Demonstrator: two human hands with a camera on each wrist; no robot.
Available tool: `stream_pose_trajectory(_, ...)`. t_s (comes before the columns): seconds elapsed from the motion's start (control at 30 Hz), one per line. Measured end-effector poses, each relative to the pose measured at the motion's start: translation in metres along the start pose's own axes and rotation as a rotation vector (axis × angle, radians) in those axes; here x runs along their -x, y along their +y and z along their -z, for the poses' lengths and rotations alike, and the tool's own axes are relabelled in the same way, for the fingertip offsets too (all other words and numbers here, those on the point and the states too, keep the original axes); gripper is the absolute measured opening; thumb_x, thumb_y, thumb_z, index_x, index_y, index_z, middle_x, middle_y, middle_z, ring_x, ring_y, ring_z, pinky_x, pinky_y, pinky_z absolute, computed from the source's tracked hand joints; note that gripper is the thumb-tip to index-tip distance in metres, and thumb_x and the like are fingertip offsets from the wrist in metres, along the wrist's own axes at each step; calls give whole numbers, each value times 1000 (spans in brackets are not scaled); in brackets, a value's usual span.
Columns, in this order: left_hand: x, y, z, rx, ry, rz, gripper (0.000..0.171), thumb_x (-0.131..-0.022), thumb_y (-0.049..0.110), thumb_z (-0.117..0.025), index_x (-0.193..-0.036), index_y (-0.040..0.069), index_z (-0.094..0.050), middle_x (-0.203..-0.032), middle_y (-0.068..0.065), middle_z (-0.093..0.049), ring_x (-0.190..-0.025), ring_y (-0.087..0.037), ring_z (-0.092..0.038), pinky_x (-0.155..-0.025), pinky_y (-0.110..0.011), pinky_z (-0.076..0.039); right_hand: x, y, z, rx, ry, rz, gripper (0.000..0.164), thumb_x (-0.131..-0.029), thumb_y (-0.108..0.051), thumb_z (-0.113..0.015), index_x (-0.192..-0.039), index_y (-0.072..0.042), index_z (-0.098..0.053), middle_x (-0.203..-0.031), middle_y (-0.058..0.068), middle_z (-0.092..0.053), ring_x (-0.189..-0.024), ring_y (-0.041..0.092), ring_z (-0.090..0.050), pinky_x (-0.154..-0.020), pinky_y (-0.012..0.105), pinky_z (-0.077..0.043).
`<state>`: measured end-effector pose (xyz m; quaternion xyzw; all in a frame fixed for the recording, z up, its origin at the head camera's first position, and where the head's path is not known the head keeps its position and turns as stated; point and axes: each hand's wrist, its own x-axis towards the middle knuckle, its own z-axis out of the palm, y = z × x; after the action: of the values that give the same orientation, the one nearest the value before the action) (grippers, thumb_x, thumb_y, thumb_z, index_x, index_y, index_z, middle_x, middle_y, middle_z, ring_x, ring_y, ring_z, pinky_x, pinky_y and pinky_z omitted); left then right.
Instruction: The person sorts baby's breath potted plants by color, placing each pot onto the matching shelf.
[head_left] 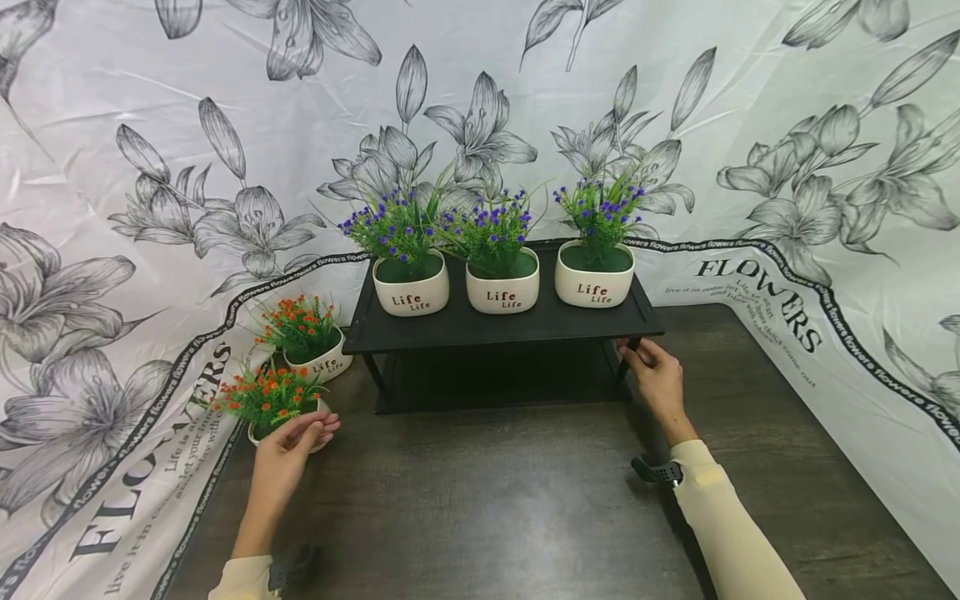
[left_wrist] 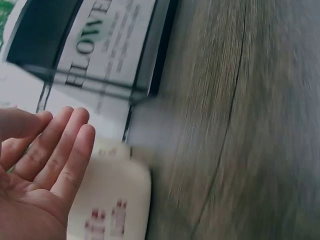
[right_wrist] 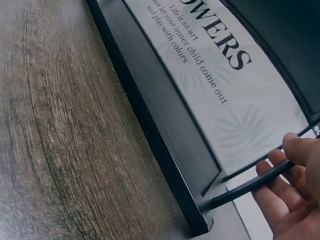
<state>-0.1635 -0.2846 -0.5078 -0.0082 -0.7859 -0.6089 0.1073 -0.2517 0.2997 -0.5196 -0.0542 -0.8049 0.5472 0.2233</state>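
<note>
A two-tier black shelf [head_left: 491, 327] stands on the dark wooden table. My right hand [head_left: 660, 379] grips its right front post [right_wrist: 235, 195], thumb on one side and fingers around the other, as the right wrist view shows. On the left, my left hand [head_left: 288, 437] is beside the front orange-flowered potted plant [head_left: 273, 390], partly covering its white pot [left_wrist: 117, 185]. Its fingers extend loosely with nothing between them. Behind it stands a second orange-flowered potted plant [head_left: 322, 363], close to the shelf's left side.
Three purple-flowered potted plants, left [head_left: 411, 296], middle [head_left: 502, 292] and right [head_left: 595, 279], stand in a row on the top tier. White flower-printed cloth [head_left: 480, 50] rises behind and along both sides. The wooden table [head_left: 510, 500] extends in front of the shelf.
</note>
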Motion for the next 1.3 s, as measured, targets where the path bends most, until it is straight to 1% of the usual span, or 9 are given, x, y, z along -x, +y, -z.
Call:
stream_pose_trajectory(0.3, 16, -4, 40, -180, 319, 124, 20, -105, 6, -65, -120, -5, -71, -85, 15, -74, -77, 2, -70, -73, -14, -58, 2, 1, 0, -33, -7, -6, 31, -102, -16, -75, -128, 0, -75, -125, 21, -76, -98, -20, -65, -88, 2, -50)
stream_pose_trajectory(0.47, 17, -19, 50, -313, 472, 153, 43, -99, 8, -71, -139, 0, -59, -104, 11, -55, -90, 3, -53, -74, -4, -43, 0, 1, 0, -14, -6, -14, 30, -102, -16, -75, -128, -1, -75, -124, 21, -76, -96, -22, -64, -88, 2, -50)
stream_pose_trajectory(0.6, 11, -23, 56, -308, 372, 235, 83, -99, 19, -76, -166, 7, -28, -151, -12, -46, -135, -20, -52, -110, -22, -48, 0, 1, -1, 10, -10, -20, 31, -102, -18, -75, -129, -3, -75, -126, 18, -76, -99, -22, -63, -89, 3, -50)
stream_pose_trajectory(0.7, 2, -23, 59, -221, 230, 302, 109, -99, 24, -78, -171, 18, 2, -176, -18, -15, -162, -39, -25, -130, -49, -31, 0, 2, -1, 13, -4, -26, 32, -102, -19, -75, -130, -4, -75, -127, 17, -76, -98, -23, -63, -89, 2, -49)
stream_pose_trajectory(0.77, -5, -25, 60, -149, 156, 311, 118, -98, 20, -80, -170, 26, 13, -180, -14, 0, -166, -38, -10, -134, -54, -18, 0, 2, 0, 10, -1, -29, 33, -102, -20, -75, -131, -4, -74, -127, 17, -76, -98, -23, -63, -89, 2, -49)
stream_pose_trajectory(0.9, -16, -33, 57, -81, 96, 260, 123, -92, 6, -82, -169, 35, 9, -181, -7, 2, -167, -25, -1, -136, -48, -11, 0, 2, 0, 10, -2, -33, 34, -102, -22, -75, -132, -6, -74, -127, 16, -77, -99, -21, -64, -90, 2, -49)
stream_pose_trajectory(1.0, -19, -38, 54, -92, 97, 239, 122, -89, 4, -85, -169, 37, 1, -181, -4, -4, -165, -21, -6, -135, -47, -11, -1, 2, 0, 5, -8, -30, 34, -102, -22, -75, -132, -6, -75, -128, 15, -76, -102, -19, -65, -91, 4, -50)
stream_pose_trajectory(1.2, -21, -42, 53, -129, 77, 238, 121, -86, 8, -89, -172, 31, -7, -179, -8, -15, -161, -26, -16, -135, -44, -9, 1, -1, -1, -24, -13, -32, 32, -102, -17, -74, -131, -3, -74, -127, 18, -76, -103, -15, -68, -89, 2, -49)
stream_pose_trajectory(1.3, -21, -42, 53, -151, 42, 253, 125, -86, 13, -90, -173, 25, -1, -179, -13, -11, -163, -31, -12, -135, -48, -6, 3, -10, 0, -46, -19, -32, 32, -102, -9, -73, -131, 4, -72, -127, 24, -74, -100, -17, -67, -88, 1, -49)
